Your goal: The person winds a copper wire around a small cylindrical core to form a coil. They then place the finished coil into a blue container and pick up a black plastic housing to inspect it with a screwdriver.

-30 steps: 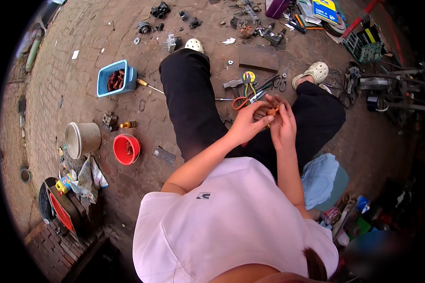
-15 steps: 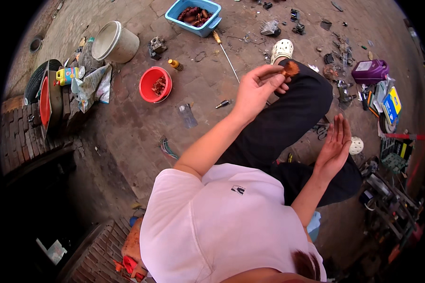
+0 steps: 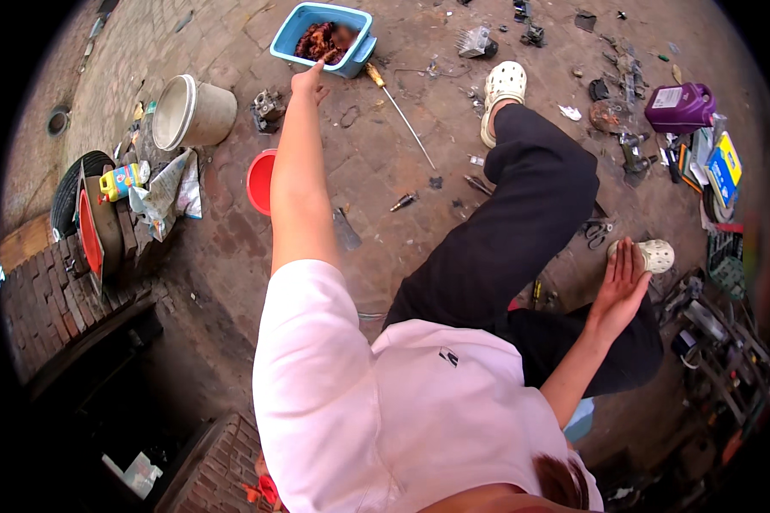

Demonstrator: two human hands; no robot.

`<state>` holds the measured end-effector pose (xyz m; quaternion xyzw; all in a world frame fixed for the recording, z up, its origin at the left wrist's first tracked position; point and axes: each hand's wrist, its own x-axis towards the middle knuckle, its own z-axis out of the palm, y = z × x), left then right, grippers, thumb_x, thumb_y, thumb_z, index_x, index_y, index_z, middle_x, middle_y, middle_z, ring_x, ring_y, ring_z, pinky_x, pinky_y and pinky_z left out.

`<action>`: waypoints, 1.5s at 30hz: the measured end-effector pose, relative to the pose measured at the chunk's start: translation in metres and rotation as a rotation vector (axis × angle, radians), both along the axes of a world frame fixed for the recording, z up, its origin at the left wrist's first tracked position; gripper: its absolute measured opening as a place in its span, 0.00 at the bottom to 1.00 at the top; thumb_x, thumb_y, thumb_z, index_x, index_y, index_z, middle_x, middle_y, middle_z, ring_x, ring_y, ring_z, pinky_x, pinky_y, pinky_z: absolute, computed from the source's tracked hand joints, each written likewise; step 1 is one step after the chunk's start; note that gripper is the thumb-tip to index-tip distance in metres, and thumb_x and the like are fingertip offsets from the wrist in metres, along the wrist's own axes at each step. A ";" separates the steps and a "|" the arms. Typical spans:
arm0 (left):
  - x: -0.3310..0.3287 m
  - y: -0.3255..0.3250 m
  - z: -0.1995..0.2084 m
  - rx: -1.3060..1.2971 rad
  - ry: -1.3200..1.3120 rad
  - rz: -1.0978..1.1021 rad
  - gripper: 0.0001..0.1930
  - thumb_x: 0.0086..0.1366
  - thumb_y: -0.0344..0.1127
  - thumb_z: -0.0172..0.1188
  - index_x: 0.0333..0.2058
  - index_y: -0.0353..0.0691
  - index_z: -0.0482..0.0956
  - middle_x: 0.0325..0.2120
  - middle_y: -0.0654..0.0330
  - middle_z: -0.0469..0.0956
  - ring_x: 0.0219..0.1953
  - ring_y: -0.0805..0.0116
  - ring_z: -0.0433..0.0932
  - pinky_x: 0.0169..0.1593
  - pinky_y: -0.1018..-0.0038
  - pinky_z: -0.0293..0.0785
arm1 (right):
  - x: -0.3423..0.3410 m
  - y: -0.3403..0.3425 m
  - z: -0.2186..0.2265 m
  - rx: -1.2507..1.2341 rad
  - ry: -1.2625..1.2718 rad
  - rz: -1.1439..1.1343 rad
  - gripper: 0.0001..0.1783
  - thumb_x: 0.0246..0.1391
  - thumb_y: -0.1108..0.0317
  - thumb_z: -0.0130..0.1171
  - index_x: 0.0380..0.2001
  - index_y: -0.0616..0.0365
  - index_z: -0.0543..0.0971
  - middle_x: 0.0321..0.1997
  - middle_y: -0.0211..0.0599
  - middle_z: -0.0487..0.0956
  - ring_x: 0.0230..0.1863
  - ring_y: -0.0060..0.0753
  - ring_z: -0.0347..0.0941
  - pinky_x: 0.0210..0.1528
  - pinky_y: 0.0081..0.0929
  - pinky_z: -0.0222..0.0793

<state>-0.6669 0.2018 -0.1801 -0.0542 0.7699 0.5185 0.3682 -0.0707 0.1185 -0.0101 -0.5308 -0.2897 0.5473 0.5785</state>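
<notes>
Head view shows you seated on a brick floor [image 3: 231, 256] strewn with tools and parts, your black-trousered legs stretched out ahead and a pink shirt filling the lower middle. At the far left a tyre [image 3: 68, 192] leans by a low brick wall, with a yellow bottle [image 3: 121, 180] and crumpled paper beside it. A white bucket [image 3: 192, 111] lies tipped on its side near the top left, and a red bowl [image 3: 261, 181] sits just behind your outstretched left arm. At the top stands a blue tub [image 3: 351, 26] holding dark reddish-brown parts. Your left hand [image 3: 310, 81] reaches to the near edge of that tub, fingers pinched on a small dark reddish piece [image 3: 327, 58] held just at the rim; you cannot make out more of the piece. Your right hand [image 3: 620, 278] hangs flat and spread, empty, over your right knee, just beside your white clog [image 3: 656, 254]. The other white clog [image 3: 503, 85] points up near the top middle. A purple jug [image 3: 678, 107] stands at the upper right among boxes and scrap. A long screwdriver [image 3: 399, 111] with a yellow handle lies just right of the tub, and a small bolt [image 3: 402, 203] lies near your left knee.
</notes>
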 end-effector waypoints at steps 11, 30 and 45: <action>0.203 -0.144 -0.126 -0.168 -0.315 -0.599 0.13 0.65 0.35 0.56 0.44 0.34 0.76 0.37 0.58 0.79 0.35 0.69 0.79 0.39 0.76 0.77 | 0.012 0.012 -0.014 -0.123 -0.042 -0.020 0.28 0.68 0.57 0.35 0.56 0.73 0.64 0.57 0.53 0.70 0.59 0.39 0.66 0.60 0.31 0.60; 0.193 -0.024 0.133 0.544 0.350 -0.332 0.14 0.66 0.26 0.49 0.49 0.27 0.71 0.45 0.50 0.74 0.44 0.63 0.76 0.48 0.73 0.72 | 0.059 -0.021 -0.193 -0.537 0.006 -0.348 0.10 0.56 0.69 0.57 0.39 0.62 0.76 0.36 0.35 0.80 0.37 0.20 0.75 0.34 0.16 0.66; 0.351 0.045 0.199 0.361 0.588 -1.095 0.15 0.67 0.33 0.51 0.48 0.29 0.75 0.48 0.55 0.75 0.49 0.68 0.73 0.53 0.73 0.67 | 0.085 -0.007 -0.361 -0.542 -0.590 -0.124 0.16 0.54 0.60 0.59 0.36 0.64 0.78 0.32 0.41 0.81 0.35 0.33 0.78 0.42 0.30 0.71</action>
